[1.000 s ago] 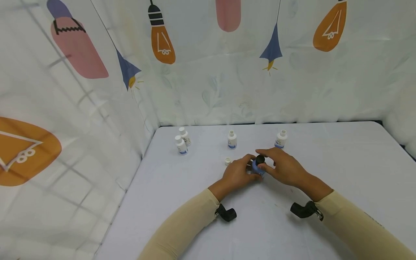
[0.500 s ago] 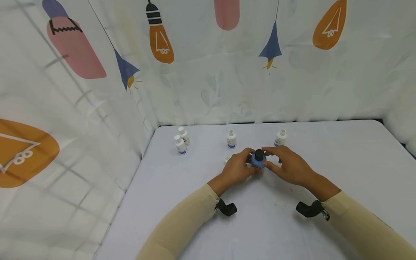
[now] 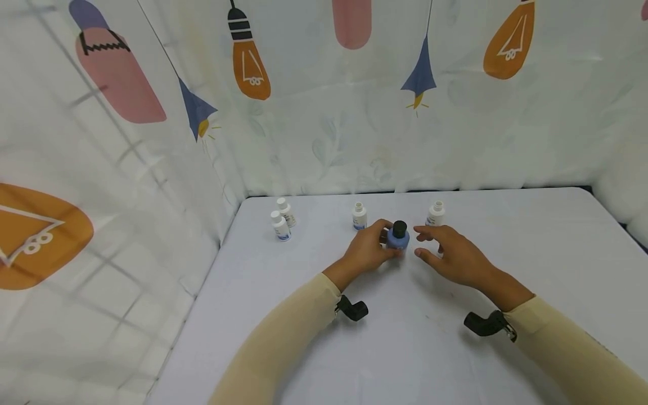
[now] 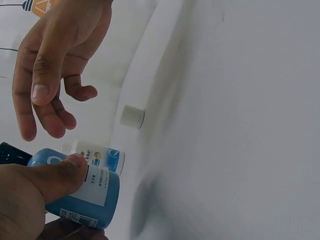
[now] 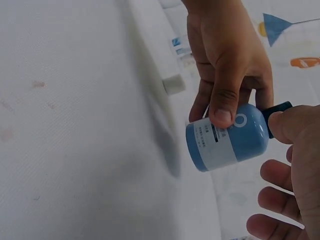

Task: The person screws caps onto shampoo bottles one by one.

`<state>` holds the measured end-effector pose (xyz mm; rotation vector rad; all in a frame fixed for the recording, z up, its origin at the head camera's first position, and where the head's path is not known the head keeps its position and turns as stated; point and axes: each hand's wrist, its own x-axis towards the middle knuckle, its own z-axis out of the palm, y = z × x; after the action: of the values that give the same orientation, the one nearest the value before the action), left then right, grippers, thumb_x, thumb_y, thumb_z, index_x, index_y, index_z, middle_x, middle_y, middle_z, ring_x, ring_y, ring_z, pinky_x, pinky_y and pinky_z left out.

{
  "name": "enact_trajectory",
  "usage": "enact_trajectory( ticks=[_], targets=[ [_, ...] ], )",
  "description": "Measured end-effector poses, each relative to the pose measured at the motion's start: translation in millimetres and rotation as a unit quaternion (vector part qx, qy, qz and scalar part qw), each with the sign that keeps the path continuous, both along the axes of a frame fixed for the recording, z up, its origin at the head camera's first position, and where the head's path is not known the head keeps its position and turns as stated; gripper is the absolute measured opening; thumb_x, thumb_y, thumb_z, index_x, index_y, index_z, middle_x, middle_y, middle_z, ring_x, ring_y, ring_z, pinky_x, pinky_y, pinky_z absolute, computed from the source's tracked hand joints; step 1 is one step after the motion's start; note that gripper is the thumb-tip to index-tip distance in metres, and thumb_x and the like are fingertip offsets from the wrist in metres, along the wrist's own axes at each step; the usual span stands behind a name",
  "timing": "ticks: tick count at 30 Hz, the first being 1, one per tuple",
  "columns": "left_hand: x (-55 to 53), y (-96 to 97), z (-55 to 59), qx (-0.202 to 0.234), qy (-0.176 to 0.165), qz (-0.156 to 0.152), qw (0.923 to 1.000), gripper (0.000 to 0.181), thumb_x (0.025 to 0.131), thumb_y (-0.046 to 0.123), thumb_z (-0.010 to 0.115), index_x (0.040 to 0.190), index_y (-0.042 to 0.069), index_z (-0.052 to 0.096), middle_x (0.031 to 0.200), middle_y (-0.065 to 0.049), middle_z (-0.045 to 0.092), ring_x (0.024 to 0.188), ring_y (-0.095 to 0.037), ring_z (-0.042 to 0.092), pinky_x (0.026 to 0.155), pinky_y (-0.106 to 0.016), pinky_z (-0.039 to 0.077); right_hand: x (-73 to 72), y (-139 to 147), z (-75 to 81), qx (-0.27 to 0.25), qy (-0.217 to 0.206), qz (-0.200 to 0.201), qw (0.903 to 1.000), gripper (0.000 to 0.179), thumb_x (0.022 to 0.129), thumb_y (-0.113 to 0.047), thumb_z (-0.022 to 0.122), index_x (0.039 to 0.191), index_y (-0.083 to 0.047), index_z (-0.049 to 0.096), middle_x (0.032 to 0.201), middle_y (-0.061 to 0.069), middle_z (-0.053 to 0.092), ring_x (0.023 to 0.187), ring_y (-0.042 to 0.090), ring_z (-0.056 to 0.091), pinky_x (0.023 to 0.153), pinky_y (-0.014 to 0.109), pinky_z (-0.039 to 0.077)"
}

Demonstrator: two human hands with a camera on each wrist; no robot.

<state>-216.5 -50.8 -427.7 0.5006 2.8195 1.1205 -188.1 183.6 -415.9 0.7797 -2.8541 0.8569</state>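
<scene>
My left hand point(image 3: 365, 246) grips a blue bottle point(image 3: 397, 239) with a white label and a black cap point(image 3: 400, 228). In the left wrist view its thumb lies across the label of the blue bottle point(image 4: 80, 192). The bottle is upright over the table, with its shadow below it. My right hand point(image 3: 453, 256) is just right of the bottle in the head view, fingers spread and holding nothing. Its thumb overlaps the black cap point(image 5: 278, 119) in the right wrist view. A white bottle without a cap point(image 3: 435, 214) stands behind the right hand and is partly hidden by it.
Another uncapped white bottle point(image 3: 359, 216) stands at the back middle. Two capped white bottles, a nearer one point(image 3: 280, 226) and a farther one point(image 3: 286, 211), are at the back left. A loose white cap point(image 4: 132, 116) lies on the white table point(image 3: 405, 349). Printed cloth point(image 3: 324, 129) hangs behind.
My right hand has come off the black cap and drawn to the right, its fingers opening. The left hand has carried the blue bottle slightly farther away and left.
</scene>
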Motion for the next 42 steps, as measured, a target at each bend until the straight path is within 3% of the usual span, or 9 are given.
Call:
enact_trajectory(
  ticks=[6, 15, 25, 42],
  targets=[
    [-10.1, 1.8, 2.7, 0.003, -0.013, 0.014, 0.9998, 0.062, 0.085, 0.028, 0.087, 0.137, 0.015, 0.057, 0.122, -0.006, 0.071, 0.11, -0.017, 0.067, 0.091, -0.036, 0.054, -0.2, 1, -2.0, 0.003, -0.014, -0.007, 0.9999, 0.052, 0.1, -0.03, 0.07, 0.146, -0.01, 0.055, 0.122, 0.014, 0.067, 0.088, 0.024, 0.057, 0.072, 0.039, 0.049],
    [-24.5, 4.8, 1.9, 0.023, -0.019, 0.029, 0.9991, 0.06, 0.085, 0.026, 0.088, 0.135, 0.013, 0.058, 0.121, -0.006, 0.071, 0.109, -0.017, 0.067, 0.088, -0.031, 0.054, -0.4, 2, -5.2, 0.004, -0.009, -0.011, 0.9999, 0.052, 0.099, -0.026, 0.071, 0.145, -0.009, 0.055, 0.123, 0.012, 0.067, 0.091, 0.027, 0.06, 0.075, 0.04, 0.051],
    [-36.4, 8.7, -1.1, 0.039, -0.015, 0.038, 0.9984, 0.059, 0.084, 0.02, 0.088, 0.135, 0.011, 0.058, 0.128, -0.009, 0.068, 0.114, -0.02, 0.066, 0.095, -0.034, 0.053, -1.2, 0, -6.6, 0.003, -0.004, -0.006, 1.0, 0.051, 0.099, -0.023, 0.071, 0.145, -0.007, 0.055, 0.125, 0.01, 0.067, 0.094, 0.025, 0.059, 0.077, 0.04, 0.051],
    [-50.9, 20.6, -4.6, 0.01, -0.016, 0.07, 0.9974, 0.061, 0.084, 0.021, 0.088, 0.135, 0.013, 0.057, 0.127, -0.008, 0.07, 0.116, -0.02, 0.066, 0.099, -0.034, 0.05, -1.3, 3, -11.2, -0.002, -0.006, -0.008, 1.0, 0.048, 0.099, -0.025, 0.071, 0.143, -0.009, 0.058, 0.124, 0.008, 0.067, 0.092, 0.023, 0.058, 0.075, 0.038, 0.05]
  ],
)
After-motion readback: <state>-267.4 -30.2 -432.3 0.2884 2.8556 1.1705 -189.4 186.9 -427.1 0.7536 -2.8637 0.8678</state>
